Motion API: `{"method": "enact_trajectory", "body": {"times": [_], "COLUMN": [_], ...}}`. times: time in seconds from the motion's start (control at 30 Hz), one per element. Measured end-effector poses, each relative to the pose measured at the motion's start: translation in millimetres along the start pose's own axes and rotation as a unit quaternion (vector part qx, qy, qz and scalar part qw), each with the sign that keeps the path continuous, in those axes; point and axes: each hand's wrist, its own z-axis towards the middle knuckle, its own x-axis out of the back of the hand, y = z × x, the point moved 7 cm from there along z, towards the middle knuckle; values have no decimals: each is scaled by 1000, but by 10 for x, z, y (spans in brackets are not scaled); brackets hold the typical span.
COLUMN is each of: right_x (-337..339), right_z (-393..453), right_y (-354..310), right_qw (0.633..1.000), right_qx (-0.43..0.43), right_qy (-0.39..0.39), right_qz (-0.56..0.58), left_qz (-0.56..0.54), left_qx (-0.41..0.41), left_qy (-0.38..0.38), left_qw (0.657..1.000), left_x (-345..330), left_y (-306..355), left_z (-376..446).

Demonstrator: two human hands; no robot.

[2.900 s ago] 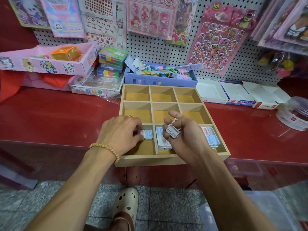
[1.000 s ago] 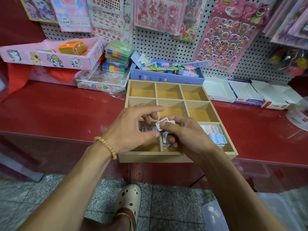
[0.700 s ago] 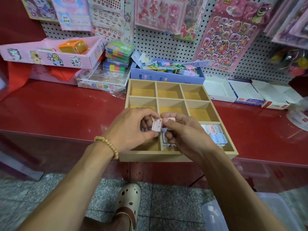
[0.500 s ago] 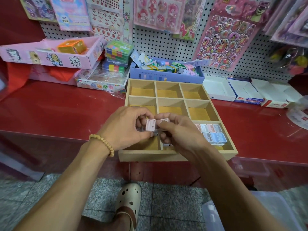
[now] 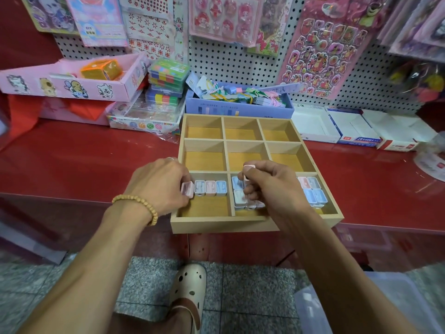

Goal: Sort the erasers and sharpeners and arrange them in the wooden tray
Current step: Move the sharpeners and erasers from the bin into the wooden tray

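Observation:
A wooden tray [image 5: 218, 223] with nine compartments sits at the front edge of the red counter. Small pink and blue sharpeners fill its near row only. My left hand [image 5: 159, 185] pinches a pink sharpener [image 5: 187, 189] at the left end of a row of three sharpeners [image 5: 210, 188] in the near-left compartment. My right hand [image 5: 272, 189] hovers over the near-middle compartment, holding another pink sharpener [image 5: 248, 168] between thumb and fingers; it covers part of the sharpeners [image 5: 239, 194] there. More sharpeners [image 5: 313, 192] lie in the near-right compartment.
Behind the tray stands a blue box [image 5: 238, 108] of mixed stationery. Open white boxes [image 5: 354, 127] lie at the back right, a pink box [image 5: 72, 79] and stacked colourful cases [image 5: 166, 80] at the back left. A pegboard with sticker sheets rises behind. A clear bin [image 5: 361, 307] is on the floor.
My hands were together passing a pink sharpener above the tray. My left hand has since dropped left into the near-left compartment with it; my right hand stays over the middle one.

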Motion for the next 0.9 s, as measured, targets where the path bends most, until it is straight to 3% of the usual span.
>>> {"method": "enact_trajectory", "body": {"times": [0.13, 0.3, 0.77, 0.9], "right_x": [0, 20, 18, -13], "right_z": [-8, -17, -32, -40], "right_y": [-3, 13, 14, -3], "right_qw": [1000, 1000, 1000, 1000], "right_qx": [6, -7, -13, -14], "right_qy": [-3, -1, 0, -3], "right_qz": [1, 19, -2, -9], "left_qz": [54, 12, -3, -112], "left_qx": [6, 15, -14, -48], "left_qy": [15, -13, 18, 58], "left_qw": [998, 1000, 1000, 991], "left_x": [-22, -17, -48, 63], "left_y": [76, 6, 52, 147], "left_z": [23, 7, 43, 0]}}
